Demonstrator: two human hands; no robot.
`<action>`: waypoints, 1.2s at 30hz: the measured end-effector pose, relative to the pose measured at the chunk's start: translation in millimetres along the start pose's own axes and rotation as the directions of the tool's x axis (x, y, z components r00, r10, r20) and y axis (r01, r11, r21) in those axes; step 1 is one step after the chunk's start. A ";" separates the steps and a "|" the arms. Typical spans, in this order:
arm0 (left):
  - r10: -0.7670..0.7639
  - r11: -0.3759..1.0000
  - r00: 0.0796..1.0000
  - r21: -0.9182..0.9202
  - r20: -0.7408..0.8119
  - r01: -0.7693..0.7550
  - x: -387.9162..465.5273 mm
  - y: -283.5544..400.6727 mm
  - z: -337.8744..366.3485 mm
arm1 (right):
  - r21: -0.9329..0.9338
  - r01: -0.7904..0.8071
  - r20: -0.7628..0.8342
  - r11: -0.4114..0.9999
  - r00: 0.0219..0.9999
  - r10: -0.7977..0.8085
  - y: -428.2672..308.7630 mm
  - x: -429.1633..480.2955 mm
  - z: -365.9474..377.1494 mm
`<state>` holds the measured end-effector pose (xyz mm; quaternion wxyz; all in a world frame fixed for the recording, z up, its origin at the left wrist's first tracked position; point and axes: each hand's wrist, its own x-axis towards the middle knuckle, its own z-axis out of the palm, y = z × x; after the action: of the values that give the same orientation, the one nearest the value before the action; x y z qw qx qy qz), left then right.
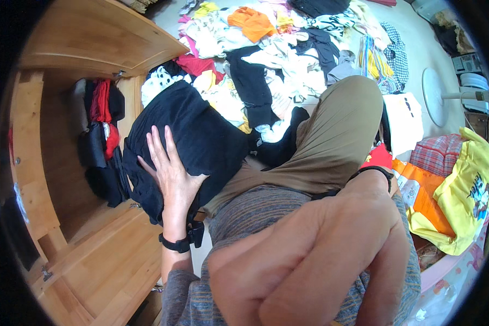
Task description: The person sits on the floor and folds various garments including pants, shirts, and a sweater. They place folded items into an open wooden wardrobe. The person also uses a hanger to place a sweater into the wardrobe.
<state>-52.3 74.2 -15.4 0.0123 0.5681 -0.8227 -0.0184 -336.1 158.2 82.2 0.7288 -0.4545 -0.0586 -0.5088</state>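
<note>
My left hand (167,163) lies with fingers spread on a black cloth garment (195,122), which is bunched over my left thigh. A black strap with a small device circles that wrist. My right hand (318,248) is raised close to the camera, large and blurred. Its fingers are bent, and their tips are out of sight, so I cannot tell whether they hold anything. A black band (371,173) is around the right wrist, with a red item (378,158) just beyond it.
To the left, a wooden cabinet (65,155) with an open door (102,36) holds rolled dark and red clothes (102,102). A large heap of mixed clothes (285,69) covers the floor ahead. Several hangers (377,65), a round white stand base (435,97) and a yellow garment (464,195) are at right.
</note>
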 end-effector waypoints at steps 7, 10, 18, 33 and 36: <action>0.076 0.997 0.988 -0.038 0.133 -0.071 3.6 -5.4 -25.6 | -0.071 0.007 -0.085 0.997 0.996 -0.013 -19.9 -9.5 -18.3; 0.078 0.997 0.958 -0.037 0.276 -0.070 4.6 -16.8 -48.6 | -0.098 0.002 -0.125 0.995 0.992 -0.014 -30.7 -8.6 -37.9; -0.001 0.932 0.895 -0.325 -0.447 -0.162 54.9 8.4 -77.8 | -0.495 -0.286 -0.614 0.820 0.784 -0.097 -56.6 -16.6 -263.6; -0.015 1.000 0.998 0.027 0.061 0.013 90.5 26.2 -3.9 | -0.385 -0.512 -0.652 0.768 -0.438 -0.619 -87.5 -263.5 -665.2; -0.033 0.999 0.997 0.020 0.063 0.032 94.6 30.1 -2.0 | -0.472 -0.663 -0.474 0.581 -0.365 -0.801 -91.8 -247.3 -679.4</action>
<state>-113.8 -3.7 -12.1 -0.0193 0.5807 -0.8134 -0.0289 -782.8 -168.5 -392.1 0.0446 -0.0587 0.7590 -0.6469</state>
